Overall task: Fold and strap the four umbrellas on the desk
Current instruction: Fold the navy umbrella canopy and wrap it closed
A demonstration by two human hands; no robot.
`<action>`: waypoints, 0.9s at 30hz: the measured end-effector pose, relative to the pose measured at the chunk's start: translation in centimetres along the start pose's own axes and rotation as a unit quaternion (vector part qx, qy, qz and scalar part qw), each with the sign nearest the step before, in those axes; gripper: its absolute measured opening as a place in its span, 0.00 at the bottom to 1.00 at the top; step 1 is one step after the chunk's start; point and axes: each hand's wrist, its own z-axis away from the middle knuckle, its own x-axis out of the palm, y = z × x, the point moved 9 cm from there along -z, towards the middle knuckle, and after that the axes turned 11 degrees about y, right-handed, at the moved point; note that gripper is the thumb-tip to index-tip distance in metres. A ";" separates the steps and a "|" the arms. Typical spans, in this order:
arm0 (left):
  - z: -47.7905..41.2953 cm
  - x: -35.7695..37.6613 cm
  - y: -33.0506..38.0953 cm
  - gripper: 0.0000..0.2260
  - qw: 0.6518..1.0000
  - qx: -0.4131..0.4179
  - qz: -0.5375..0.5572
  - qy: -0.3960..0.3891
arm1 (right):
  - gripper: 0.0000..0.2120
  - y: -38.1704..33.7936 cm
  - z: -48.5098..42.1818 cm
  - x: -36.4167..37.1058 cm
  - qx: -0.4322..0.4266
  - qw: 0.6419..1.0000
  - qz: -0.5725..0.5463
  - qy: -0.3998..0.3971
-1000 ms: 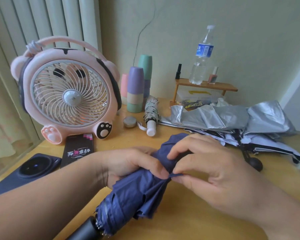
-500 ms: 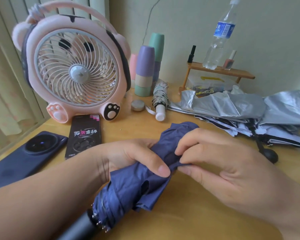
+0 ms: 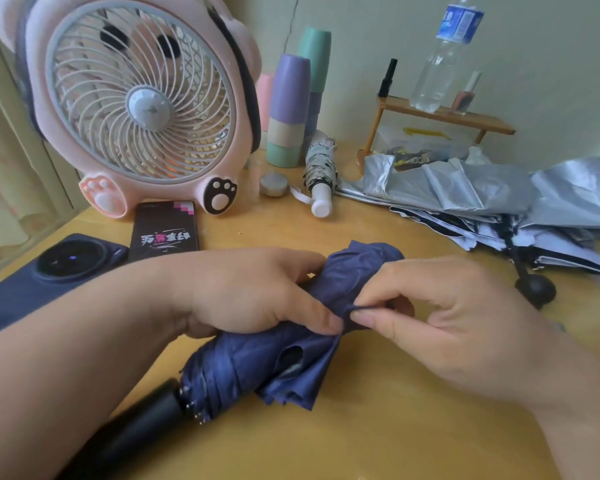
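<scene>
The left forearm (image 3: pixel 66 358) and right forearm (image 3: pixel 575 427) are bare to the picture's edge, and the left hand (image 3: pixel 243 292) and right hand (image 3: pixel 447 317) are bare too, with short, rounded, plain fingernails (image 3: pixel 362 319).

Both hands (image 3: pixel 326 306) gripping navy umbrella (image 3: pixel 257 362), wooden desk (image 3: pixel 378 427)

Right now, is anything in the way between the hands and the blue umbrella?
No, nothing visible. Both hands are on the blue umbrella: the left hand grips its rolled cloth and the right hand pinches a fold. The silver umbrella lies farther back, apart.
</scene>
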 end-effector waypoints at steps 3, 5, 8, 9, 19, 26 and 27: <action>0.0 0.8 0.0 0.23 0.996 0.013 0.079 -0.043 | 0.03 0.1 0.0 -0.3 0.016 1.000 -0.003 -0.001; -0.2 1.0 0.2 0.23 0.993 0.028 0.107 -0.047 | 0.03 0.2 0.0 -0.3 0.030 1.000 -0.001 -0.004; -0.3 1.7 0.7 0.22 0.992 0.062 0.096 -0.061 | 0.03 0.3 -0.1 -0.4 0.039 0.999 0.019 0.004; -0.3 1.9 0.7 0.21 0.991 0.068 0.091 -0.065 | 0.03 0.4 0.0 -0.3 0.045 0.999 0.019 0.005; 0.0 2.1 1.1 0.20 0.993 0.094 0.049 -0.057 | 0.07 1.4 0.1 0.0 0.157 0.986 -0.012 0.058; 0.2 2.3 1.5 0.19 0.983 0.071 0.153 -0.073 | 0.08 1.5 0.1 -0.5 0.232 0.968 -0.054 0.073; 0.2 2.2 1.6 0.19 0.981 0.069 0.166 -0.071 | 0.08 1.5 0.0 -0.7 0.235 0.967 -0.059 0.077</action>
